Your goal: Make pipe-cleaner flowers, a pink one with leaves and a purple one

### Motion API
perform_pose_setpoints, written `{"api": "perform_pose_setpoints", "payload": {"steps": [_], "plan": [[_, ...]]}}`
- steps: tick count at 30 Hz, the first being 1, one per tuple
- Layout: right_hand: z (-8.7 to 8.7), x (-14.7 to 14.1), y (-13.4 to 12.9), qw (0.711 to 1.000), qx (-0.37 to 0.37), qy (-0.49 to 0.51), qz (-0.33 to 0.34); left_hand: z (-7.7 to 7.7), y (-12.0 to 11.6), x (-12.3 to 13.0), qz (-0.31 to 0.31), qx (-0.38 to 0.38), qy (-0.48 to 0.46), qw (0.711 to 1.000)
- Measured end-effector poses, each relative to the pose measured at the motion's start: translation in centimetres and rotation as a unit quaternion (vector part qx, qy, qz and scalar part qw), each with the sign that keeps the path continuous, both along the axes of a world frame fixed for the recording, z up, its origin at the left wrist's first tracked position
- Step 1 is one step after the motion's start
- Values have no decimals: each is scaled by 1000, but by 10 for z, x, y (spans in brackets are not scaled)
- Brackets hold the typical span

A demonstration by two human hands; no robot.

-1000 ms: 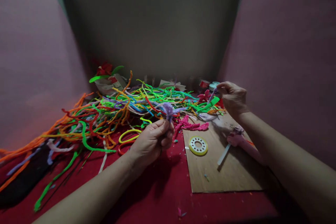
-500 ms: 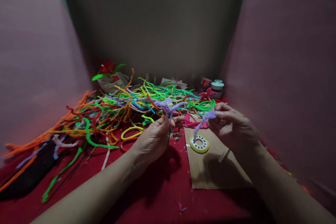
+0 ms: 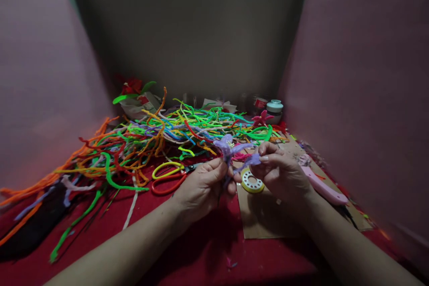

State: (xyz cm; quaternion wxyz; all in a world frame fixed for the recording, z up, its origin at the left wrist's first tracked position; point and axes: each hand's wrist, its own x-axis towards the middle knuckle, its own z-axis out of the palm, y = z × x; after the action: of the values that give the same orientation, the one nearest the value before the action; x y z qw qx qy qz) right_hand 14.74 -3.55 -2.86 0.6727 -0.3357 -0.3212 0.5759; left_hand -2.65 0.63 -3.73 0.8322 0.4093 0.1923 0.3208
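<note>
Between the thumb and fingers of my left hand [image 3: 206, 183] is the base of a purple pipe-cleaner flower [image 3: 228, 145] with pale stamens at its centre. My right hand [image 3: 279, 165] pinches the end of a purple pipe-cleaner petal [image 3: 251, 160], whose other end reaches to my left fingers just under the flower. Whether that petal is joined to the flower cannot be told, as my fingers cover the spot. Below the petal lies a yellow-rimmed tape roll [image 3: 252, 181]. Scissors [image 3: 169, 176] with one yellow and one red handle rest beside my left hand.
A heap of multicoloured pipe cleaners [image 3: 187, 125] spreads across the back and left. On the right a cardboard sheet [image 3: 264, 225] lies on the red cloth [image 3: 197, 250], with a pink glue gun [image 3: 323, 185] on it. A pink flower [image 3: 262, 118] and a teal-lidded jar [image 3: 275, 107] stand behind.
My right hand has brought the purple petal left and against my left fingers, under the flower. The flower now sits slightly lower and further right. The pink glue gun has come into view.
</note>
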Motion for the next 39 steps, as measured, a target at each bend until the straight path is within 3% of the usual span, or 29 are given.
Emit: {"api": "perform_pose_setpoints", "payload": {"steps": [4, 6, 7, 9, 10, 12, 14, 16, 20, 23, 25, 27, 29, 31, 33, 34, 36, 39], "plan": [[-3, 3, -9, 996, 2, -86, -17, 2, 6, -1, 49, 16, 14, 999], [-5, 14, -20, 977, 17, -194, -85, 3, 8, -3, 50, 27, 9, 998], [-6, 22, -26, 953, 28, -266, -141, 4, 9, -4, 48, 35, 4, 998], [-12, 44, -41, 857, 14, -441, -266, 5, 10, -5, 44, 50, -2, 998], [-16, 56, -49, 786, -13, -539, -302, 5, 11, -6, 42, 57, -4, 997], [-27, 79, -62, 621, -45, -718, -312, 5, 13, -7, 41, 63, -3, 997], [-40, 95, -71, 507, -105, -806, -288, 4, 15, -7, 41, 65, -1, 997], [-50, 102, -74, 450, -159, -843, -250, 4, 16, -6, 43, 66, 5, 997], [-58, 98, -66, 419, -202, -854, -234, 5, 16, -6, 51, 64, 17, 996], [-57, 97, -60, 436, -201, -844, -238, 5, 17, -6, 61, 66, 21, 996], [-53, 98, -62, 484, -181, -813, -269, 5, 18, -7, 67, 67, 21, 995], [-45, 95, -68, 569, -154, -744, -316, 5, 19, -7, 72, 68, 18, 995], [-33, 87, -72, 698, -129, -623, -328, 7, 20, -7, 79, 75, 13, 994], [-16, 74, -73, 835, -102, -470, -268, 10, 22, -7, 95, 87, 6, 992], [0, 57, -69, 916, -85, -305, -249, 13, 23, -9, 116, 100, -2, 988], [8, 49, -64, 939, -78, -244, -229, 14, 25, -10, 126, 105, -5, 987], [20, 35, -53, 960, -28, -188, -207, 15, 29, -12, 144, 112, -12, 983], [29, 18, -34, 953, 69, -250, -158, 15, 36, -16, 171, 119, -19, 978]]}}
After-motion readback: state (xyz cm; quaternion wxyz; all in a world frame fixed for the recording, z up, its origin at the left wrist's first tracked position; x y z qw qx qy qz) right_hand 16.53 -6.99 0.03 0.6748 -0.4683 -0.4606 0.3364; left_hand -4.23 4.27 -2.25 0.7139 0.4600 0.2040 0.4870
